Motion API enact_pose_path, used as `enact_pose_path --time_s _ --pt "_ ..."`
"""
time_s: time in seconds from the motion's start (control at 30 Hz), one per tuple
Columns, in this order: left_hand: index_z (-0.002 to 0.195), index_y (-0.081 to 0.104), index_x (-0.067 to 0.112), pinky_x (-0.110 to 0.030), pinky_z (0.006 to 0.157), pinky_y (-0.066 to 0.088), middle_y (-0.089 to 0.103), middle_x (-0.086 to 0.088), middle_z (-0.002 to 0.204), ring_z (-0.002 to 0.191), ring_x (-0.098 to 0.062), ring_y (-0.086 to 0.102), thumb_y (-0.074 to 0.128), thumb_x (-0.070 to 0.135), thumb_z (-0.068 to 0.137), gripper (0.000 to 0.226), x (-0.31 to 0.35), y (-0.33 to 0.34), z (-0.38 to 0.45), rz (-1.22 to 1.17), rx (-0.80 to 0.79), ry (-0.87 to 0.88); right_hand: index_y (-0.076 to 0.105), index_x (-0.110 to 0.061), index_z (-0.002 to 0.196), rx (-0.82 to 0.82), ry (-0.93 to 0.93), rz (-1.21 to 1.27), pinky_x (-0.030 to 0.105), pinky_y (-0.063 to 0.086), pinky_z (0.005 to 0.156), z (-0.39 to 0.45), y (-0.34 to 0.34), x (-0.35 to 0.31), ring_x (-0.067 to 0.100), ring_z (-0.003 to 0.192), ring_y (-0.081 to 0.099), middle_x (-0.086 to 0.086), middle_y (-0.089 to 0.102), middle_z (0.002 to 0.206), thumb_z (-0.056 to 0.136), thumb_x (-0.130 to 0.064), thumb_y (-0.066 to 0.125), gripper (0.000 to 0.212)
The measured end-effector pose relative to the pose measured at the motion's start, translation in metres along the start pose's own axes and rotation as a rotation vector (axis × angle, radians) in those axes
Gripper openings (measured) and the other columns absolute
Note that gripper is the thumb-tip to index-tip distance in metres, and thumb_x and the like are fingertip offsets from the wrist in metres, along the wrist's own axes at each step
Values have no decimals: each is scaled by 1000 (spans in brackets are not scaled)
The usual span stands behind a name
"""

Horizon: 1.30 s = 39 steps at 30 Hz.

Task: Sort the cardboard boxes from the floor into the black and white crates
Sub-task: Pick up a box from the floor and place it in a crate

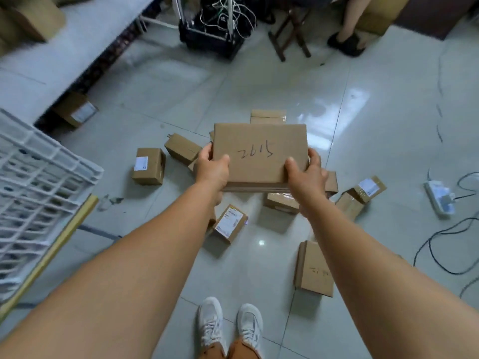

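Observation:
I hold a flat cardboard box [260, 151] with handwritten numbers on top, lifted above the floor at the centre of the head view. My left hand [212, 168] grips its left edge and my right hand [305, 172] grips its right edge, thumbs on top. Several smaller cardboard boxes lie scattered on the tiled floor below, among them a labelled box [149, 165], a labelled box [230, 222] near my feet and a flat box [313, 269] at the right. A white crate [39, 182] stands at the left. A black crate [207, 35] full of cables stands at the back.
A grey table [51, 60] with cardboard boxes on it runs along the upper left, a box [76, 110] beneath its edge. A stool [290, 35] and a person's leg [350, 27] are at the back. A power strip [440, 198] and cables lie on the right.

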<state>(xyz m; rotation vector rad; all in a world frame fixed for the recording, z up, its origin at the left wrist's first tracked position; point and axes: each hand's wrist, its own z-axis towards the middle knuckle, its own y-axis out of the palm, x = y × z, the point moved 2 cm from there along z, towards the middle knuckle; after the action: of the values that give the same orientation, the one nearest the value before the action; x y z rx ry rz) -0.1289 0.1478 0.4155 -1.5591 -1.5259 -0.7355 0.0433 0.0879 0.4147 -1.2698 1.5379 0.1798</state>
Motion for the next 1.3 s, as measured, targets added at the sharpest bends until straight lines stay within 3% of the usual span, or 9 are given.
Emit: enact_pose_path --time_s 0.13,0.23,0.37,0.6,0.67,0.83,1.03,1.17,1.3 --pt "134 51 23 -36 90 53 62 -1 123 107 -21 60 52 10 90 46 55 -42 -22 -39 92 65 34 -33 143 -72 -120 85 37 44 99 -22 6 -69 23 104 52 8 43 133 91 -40 52 56" --pt "132 53 24 -38 93 52 64 2 115 103 -21 62 52 10 89 45 89 -78 -40 -110 198 110 35 -33 139 -137 -206 103 46 48 98 -45 17 -114 24 108 54 8 49 130 88 -40 53 54" --pt "130 54 27 -35 88 53 61 10 100 92 -17 59 48 9 93 42 122 -129 -66 -169 270 154 37 -34 139 -196 -307 116 39 43 101 -81 32 -163 18 112 49 3 47 130 89 -38 55 54" --pt "138 47 26 -41 97 49 60 1 123 106 -21 58 50 15 94 46 162 -231 -106 -174 454 224 38 -34 140 -372 -447 178 41 54 88 -153 77 -240 17 104 53 0 43 120 90 -32 56 53" --pt "140 45 24 -38 98 48 58 1 129 110 -21 57 50 16 95 47 169 -263 -117 -200 502 243 39 -34 140 -417 -488 196 41 56 86 -177 94 -259 18 104 55 0 44 121 89 -32 57 54" --pt "145 39 27 -30 82 46 56 3 125 101 -17 56 48 16 99 48 182 -346 -143 -311 591 271 34 -36 143 -520 -551 195 45 53 91 -241 143 -300 19 107 55 1 46 129 89 -39 58 59" --pt "147 35 30 -40 98 49 52 2 137 109 -19 58 49 19 98 52 180 -449 -168 -358 676 277 34 -38 142 -596 -611 163 45 54 90 -322 209 -332 22 105 56 0 45 122 91 -40 57 56" --pt "145 38 31 -38 93 51 55 2 131 106 -18 58 46 19 99 48 172 -513 -185 -365 725 289 35 -41 140 -658 -646 156 48 52 92 -378 252 -341 23 106 57 2 50 126 84 -46 57 60" --pt "142 42 32 -33 85 51 57 4 127 104 -17 58 45 19 99 45 160 -566 -197 -367 767 282 32 -37 144 -713 -655 150 48 52 93 -425 286 -345 25 111 55 3 46 135 88 -42 56 61"
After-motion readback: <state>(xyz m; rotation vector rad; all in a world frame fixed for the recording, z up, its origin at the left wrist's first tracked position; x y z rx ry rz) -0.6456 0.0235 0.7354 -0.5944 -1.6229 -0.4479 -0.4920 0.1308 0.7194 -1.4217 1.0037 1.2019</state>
